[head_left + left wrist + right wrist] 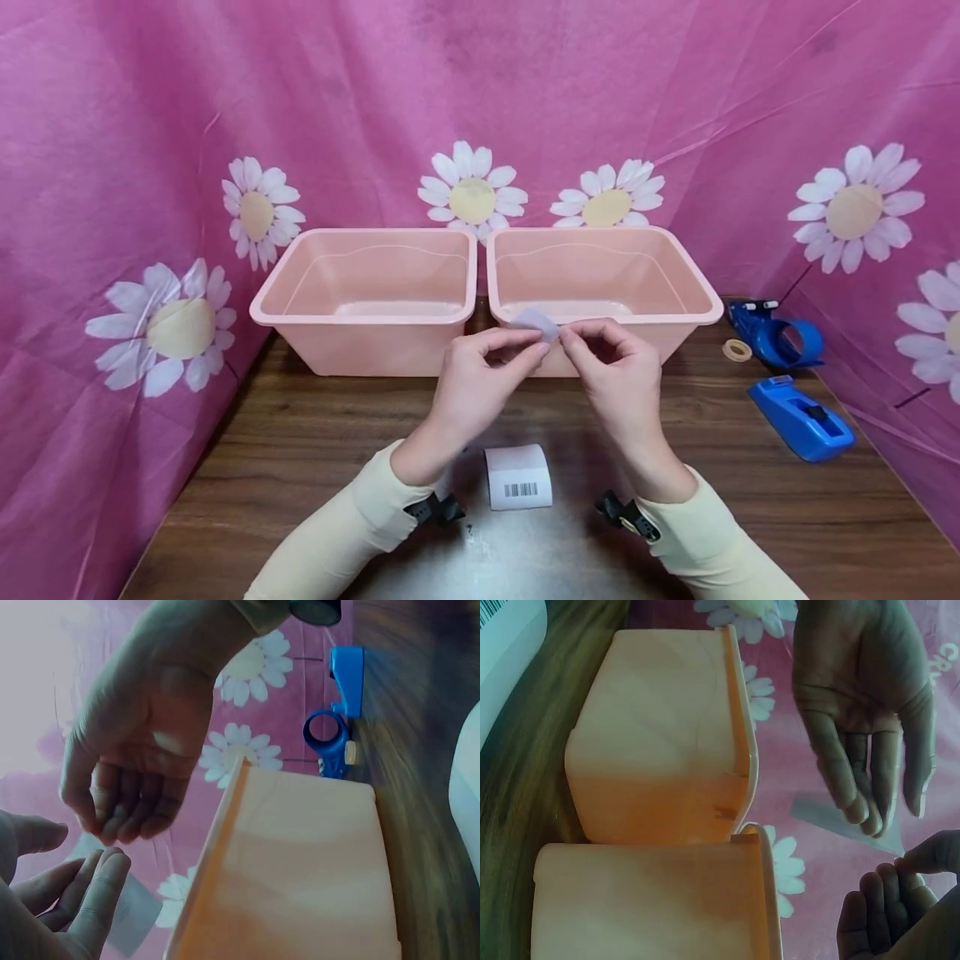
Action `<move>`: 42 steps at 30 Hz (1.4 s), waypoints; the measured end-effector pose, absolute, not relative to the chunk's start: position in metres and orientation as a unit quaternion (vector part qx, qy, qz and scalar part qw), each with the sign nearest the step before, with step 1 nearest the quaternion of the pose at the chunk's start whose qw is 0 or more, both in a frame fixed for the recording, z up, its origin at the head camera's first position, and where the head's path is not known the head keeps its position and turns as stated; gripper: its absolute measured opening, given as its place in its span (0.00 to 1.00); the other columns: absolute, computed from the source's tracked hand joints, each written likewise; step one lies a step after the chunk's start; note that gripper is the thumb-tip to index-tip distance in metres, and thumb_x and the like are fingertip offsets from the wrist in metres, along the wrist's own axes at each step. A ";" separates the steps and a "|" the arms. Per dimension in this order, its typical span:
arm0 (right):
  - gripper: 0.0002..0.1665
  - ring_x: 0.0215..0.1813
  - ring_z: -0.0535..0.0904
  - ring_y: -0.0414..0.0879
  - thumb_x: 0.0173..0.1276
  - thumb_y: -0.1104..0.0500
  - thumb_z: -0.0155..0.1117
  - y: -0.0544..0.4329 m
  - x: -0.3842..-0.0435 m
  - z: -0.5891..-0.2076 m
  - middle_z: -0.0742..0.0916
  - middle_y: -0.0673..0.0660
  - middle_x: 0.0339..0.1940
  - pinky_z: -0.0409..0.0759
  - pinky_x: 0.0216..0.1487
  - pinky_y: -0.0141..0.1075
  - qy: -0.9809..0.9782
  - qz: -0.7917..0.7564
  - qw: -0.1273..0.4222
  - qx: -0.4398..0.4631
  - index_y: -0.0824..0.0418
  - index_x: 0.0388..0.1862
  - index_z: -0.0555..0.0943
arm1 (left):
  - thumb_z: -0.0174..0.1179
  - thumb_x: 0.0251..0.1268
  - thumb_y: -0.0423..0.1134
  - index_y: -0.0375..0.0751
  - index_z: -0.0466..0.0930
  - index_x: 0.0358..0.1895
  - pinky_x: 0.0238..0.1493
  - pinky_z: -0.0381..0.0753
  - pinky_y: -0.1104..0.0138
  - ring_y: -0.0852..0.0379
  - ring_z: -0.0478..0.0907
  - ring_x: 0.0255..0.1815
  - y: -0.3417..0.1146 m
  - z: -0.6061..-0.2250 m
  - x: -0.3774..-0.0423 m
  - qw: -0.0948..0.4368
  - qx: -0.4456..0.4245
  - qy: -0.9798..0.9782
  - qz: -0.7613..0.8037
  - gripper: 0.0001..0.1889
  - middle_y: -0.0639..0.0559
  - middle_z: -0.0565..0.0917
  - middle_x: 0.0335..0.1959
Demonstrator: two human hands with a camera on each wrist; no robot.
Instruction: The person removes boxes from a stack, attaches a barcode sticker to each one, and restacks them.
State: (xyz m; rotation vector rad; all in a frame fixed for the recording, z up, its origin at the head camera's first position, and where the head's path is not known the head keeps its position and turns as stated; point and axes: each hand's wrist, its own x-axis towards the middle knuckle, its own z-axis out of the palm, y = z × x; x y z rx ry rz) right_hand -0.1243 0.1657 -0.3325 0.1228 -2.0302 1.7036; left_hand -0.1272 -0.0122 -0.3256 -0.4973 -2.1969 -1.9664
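In the head view a small pale, see-through sheet (pixel 534 322) is up between both hands, in front of the right tub. My right hand (pixel 618 379) pinches one corner of the sheet between thumb and index finger. My left hand (pixel 483 375) is at the sheet's other side; in the right wrist view its fingers (pixel 885 780) are nearly straight against the sheet (pixel 836 821), the thumb a little apart from them. A curved white label with a barcode (pixel 519 479) lies on the table between the forearms.
Two pink plastic tubs, left (pixel 375 346) and right (pixel 678 337), stand side by side at the back. On the right are a blue tape dispenser (pixel 798 421), a blue tape gun (pixel 780 337) and a small tan tape roll (pixel 737 350). A pink flowered cloth (pixel 360 108) hangs behind.
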 end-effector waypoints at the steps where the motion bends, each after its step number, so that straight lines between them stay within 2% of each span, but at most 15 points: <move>1: 0.03 0.33 0.78 0.35 0.74 0.67 0.77 0.165 -0.124 -0.333 0.91 0.37 0.32 0.76 0.33 0.25 -0.744 0.621 0.241 0.054 0.67 0.41 0.94 | 0.76 0.73 0.34 0.38 0.96 0.54 0.45 0.94 0.68 0.61 0.93 0.39 -0.013 -0.327 -0.128 0.070 -0.164 -0.724 -0.667 0.10 0.42 0.97 0.45; 5: 0.02 0.38 0.84 0.35 0.74 0.67 0.78 0.161 -0.122 -0.336 0.93 0.46 0.35 0.81 0.40 0.23 -0.757 0.599 0.243 0.095 0.65 0.40 0.94 | 0.74 0.74 0.31 0.32 0.94 0.55 0.47 0.96 0.65 0.62 0.93 0.38 -0.016 -0.329 -0.132 0.033 -0.147 -0.686 -0.712 0.11 0.36 0.96 0.44; 8: 0.01 0.44 0.86 0.33 0.73 0.68 0.78 0.158 -0.120 -0.338 0.95 0.55 0.39 0.84 0.47 0.21 -0.771 0.574 0.248 0.117 0.65 0.40 0.95 | 0.72 0.75 0.30 0.28 0.93 0.56 0.48 0.97 0.62 0.59 0.94 0.38 -0.017 -0.328 -0.132 0.004 -0.131 -0.660 -0.740 0.12 0.33 0.96 0.45; 11: 0.02 0.44 0.86 0.31 0.72 0.69 0.79 0.156 -0.118 -0.340 0.95 0.60 0.40 0.83 0.48 0.20 -0.781 0.557 0.253 0.125 0.64 0.40 0.95 | 0.71 0.76 0.28 0.25 0.92 0.55 0.49 0.97 0.59 0.56 0.94 0.37 -0.017 -0.327 -0.134 -0.011 -0.120 -0.642 -0.757 0.11 0.33 0.95 0.43; 17: 0.03 0.43 0.86 0.30 0.71 0.68 0.80 0.154 -0.116 -0.341 0.95 0.58 0.39 0.83 0.46 0.20 -0.790 0.546 0.254 0.119 0.61 0.39 0.95 | 0.71 0.75 0.27 0.22 0.91 0.52 0.47 0.97 0.61 0.59 0.93 0.34 -0.019 -0.327 -0.137 -0.013 -0.115 -0.637 -0.762 0.10 0.35 0.95 0.39; 26: 0.04 0.44 0.86 0.33 0.72 0.65 0.81 0.158 -0.117 -0.339 0.95 0.56 0.41 0.84 0.49 0.23 -0.793 0.548 0.235 0.122 0.60 0.44 0.96 | 0.70 0.74 0.26 0.22 0.92 0.51 0.46 0.97 0.62 0.59 0.93 0.33 -0.027 -0.330 -0.138 -0.002 -0.117 -0.657 -0.744 0.09 0.32 0.95 0.37; 30: 0.06 0.43 0.86 0.35 0.73 0.65 0.80 0.166 -0.123 -0.334 0.93 0.48 0.41 0.84 0.47 0.24 -0.786 0.570 0.227 0.075 0.63 0.47 0.94 | 0.71 0.73 0.26 0.24 0.93 0.50 0.45 0.96 0.64 0.57 0.92 0.33 -0.035 -0.333 -0.138 0.006 -0.113 -0.680 -0.725 0.08 0.32 0.94 0.36; 35: 0.14 0.45 0.85 0.35 0.75 0.58 0.81 0.181 -0.130 -0.326 0.91 0.35 0.41 0.83 0.43 0.22 -0.783 0.595 0.177 0.022 0.63 0.54 0.94 | 0.70 0.74 0.26 0.23 0.92 0.49 0.44 0.96 0.66 0.60 0.92 0.32 -0.046 -0.334 -0.138 0.003 -0.115 -0.695 -0.710 0.08 0.31 0.94 0.35; 38: 0.17 0.46 0.86 0.35 0.75 0.55 0.81 0.187 -0.132 -0.321 0.92 0.36 0.41 0.86 0.46 0.23 -0.780 0.610 0.138 0.015 0.64 0.56 0.93 | 0.70 0.75 0.27 0.23 0.92 0.49 0.45 0.96 0.66 0.61 0.92 0.33 -0.050 -0.335 -0.138 -0.001 -0.128 -0.704 -0.698 0.08 0.30 0.94 0.36; 42: 0.17 0.43 0.87 0.36 0.75 0.58 0.80 0.188 -0.132 -0.320 0.92 0.38 0.39 0.89 0.47 0.25 -0.767 0.631 0.111 0.021 0.68 0.55 0.92 | 0.70 0.75 0.27 0.23 0.92 0.49 0.44 0.95 0.68 0.63 0.92 0.32 -0.052 -0.335 -0.139 -0.006 -0.137 -0.718 -0.682 0.08 0.30 0.94 0.36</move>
